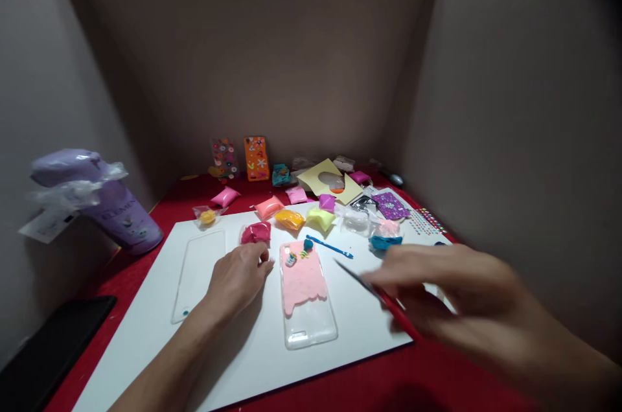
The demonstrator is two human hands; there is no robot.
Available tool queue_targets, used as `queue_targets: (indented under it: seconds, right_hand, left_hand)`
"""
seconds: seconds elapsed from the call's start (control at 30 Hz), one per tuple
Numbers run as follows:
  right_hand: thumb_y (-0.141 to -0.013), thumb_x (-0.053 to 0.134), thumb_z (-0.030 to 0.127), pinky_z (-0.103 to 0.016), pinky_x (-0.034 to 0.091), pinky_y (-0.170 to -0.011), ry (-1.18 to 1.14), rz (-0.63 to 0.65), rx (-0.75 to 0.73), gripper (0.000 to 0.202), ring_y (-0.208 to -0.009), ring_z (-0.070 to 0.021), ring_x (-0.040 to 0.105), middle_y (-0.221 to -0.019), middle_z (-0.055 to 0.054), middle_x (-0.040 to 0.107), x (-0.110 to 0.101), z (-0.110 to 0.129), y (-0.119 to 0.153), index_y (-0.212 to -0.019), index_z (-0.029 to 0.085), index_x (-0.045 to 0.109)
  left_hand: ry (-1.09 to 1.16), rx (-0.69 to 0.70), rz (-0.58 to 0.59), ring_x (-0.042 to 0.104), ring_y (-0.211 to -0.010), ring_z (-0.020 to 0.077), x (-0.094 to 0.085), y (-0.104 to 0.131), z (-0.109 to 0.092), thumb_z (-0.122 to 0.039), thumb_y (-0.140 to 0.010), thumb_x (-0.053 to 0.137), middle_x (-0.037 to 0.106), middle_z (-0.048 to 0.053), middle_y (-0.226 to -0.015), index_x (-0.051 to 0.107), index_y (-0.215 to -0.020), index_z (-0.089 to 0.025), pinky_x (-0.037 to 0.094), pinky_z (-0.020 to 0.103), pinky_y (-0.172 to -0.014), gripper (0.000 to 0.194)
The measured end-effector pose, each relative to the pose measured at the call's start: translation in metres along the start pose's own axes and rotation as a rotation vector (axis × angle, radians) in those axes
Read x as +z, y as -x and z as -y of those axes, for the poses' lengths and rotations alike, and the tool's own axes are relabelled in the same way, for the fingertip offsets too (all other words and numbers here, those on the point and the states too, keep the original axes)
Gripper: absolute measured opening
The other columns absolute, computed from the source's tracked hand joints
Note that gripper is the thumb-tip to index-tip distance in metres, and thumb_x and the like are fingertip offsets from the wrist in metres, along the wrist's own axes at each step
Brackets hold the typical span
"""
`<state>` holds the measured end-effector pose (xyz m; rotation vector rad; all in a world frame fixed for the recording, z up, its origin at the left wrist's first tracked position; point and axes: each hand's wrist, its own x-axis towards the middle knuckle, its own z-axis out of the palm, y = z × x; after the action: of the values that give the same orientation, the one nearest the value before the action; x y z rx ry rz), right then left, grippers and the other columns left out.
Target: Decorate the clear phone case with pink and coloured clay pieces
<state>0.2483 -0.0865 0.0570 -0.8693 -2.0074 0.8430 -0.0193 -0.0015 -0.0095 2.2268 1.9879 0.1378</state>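
My left hand rests on the white board, its thumb and fingers pinched together. A tiny whitish bit shows at the fingertips, too small to name. Right of it lies a clear phone case, its upper part covered in pink clay with a wavy lower edge. Small decorations and a teal lump sit near its top. Blurred by motion, my right hand grips a thin dark pointed tool above the board's right side, its tip apart from the case.
Behind the case lie a blue modelling stick and several clay packets, one of them orange. Another clear case lies at left. A purple tumbler and a black flat object flank the board. Decorated cases lean against the wall.
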Motion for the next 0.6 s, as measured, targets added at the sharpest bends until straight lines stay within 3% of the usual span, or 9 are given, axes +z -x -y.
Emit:
queue_targets:
  seconds: [0.13,0.23,0.37,0.43,0.6]
  right_hand:
    - [-0.076,0.053,0.005,-0.024,0.036,-0.052,0.467,0.051,0.273,0.023,-0.058,-0.0136,0.053,-0.066,0.0,0.061,-0.002,-0.049,-0.023,-0.078,0.022,0.068]
    - [-0.072,0.05,0.002,-0.025,0.029,-0.05,0.785,0.11,0.368,0.023,-0.056,-0.0145,0.051,-0.061,-0.001,0.059,0.001,-0.08,-0.028,-0.065,0.02,0.063]
    - [-0.07,0.052,0.001,-0.026,0.025,-0.049,0.944,0.079,0.366,0.02,-0.057,-0.0152,0.05,-0.064,-0.002,0.06,0.004,-0.084,-0.032,-0.067,0.019,0.061]
    - [-0.073,0.053,0.003,-0.026,0.03,-0.052,0.807,0.049,0.298,0.02,-0.06,-0.0151,0.051,-0.067,-0.001,0.061,0.004,-0.073,-0.033,-0.071,0.02,0.063]
    - [-0.08,0.056,0.007,-0.023,0.044,-0.055,-0.042,0.088,0.125,0.027,-0.062,-0.0119,0.056,-0.075,-0.001,0.064,0.003,-0.029,-0.024,-0.099,0.023,0.066]
  left_hand:
    - [0.006,-0.011,0.01,0.06,-0.077,0.0199,-0.001,0.001,-0.002,-0.028,-0.081,0.047,0.066,0.002,-0.082,0.058,-0.075,-0.022,0.03,0.027,-0.055,0.014]
    - [-0.001,-0.006,0.006,0.06,-0.078,0.0201,-0.001,0.001,-0.002,-0.027,-0.081,0.046,0.066,0.003,-0.083,0.058,-0.076,-0.022,0.03,0.028,-0.055,0.014]
    - [0.004,0.005,-0.006,0.06,-0.076,0.0206,0.001,0.001,-0.001,-0.028,-0.081,0.046,0.066,0.002,-0.08,0.057,-0.073,-0.022,0.03,0.028,-0.054,0.015]
    - [0.014,0.015,-0.022,0.06,-0.075,0.0207,0.001,0.001,0.0,-0.029,-0.081,0.046,0.065,0.002,-0.079,0.056,-0.072,-0.022,0.03,0.028,-0.054,0.016]
    - [0.02,0.017,-0.014,0.06,-0.076,0.0211,0.001,0.001,0.0,-0.032,-0.081,0.046,0.066,0.003,-0.081,0.058,-0.074,-0.022,0.032,0.029,-0.056,0.017]
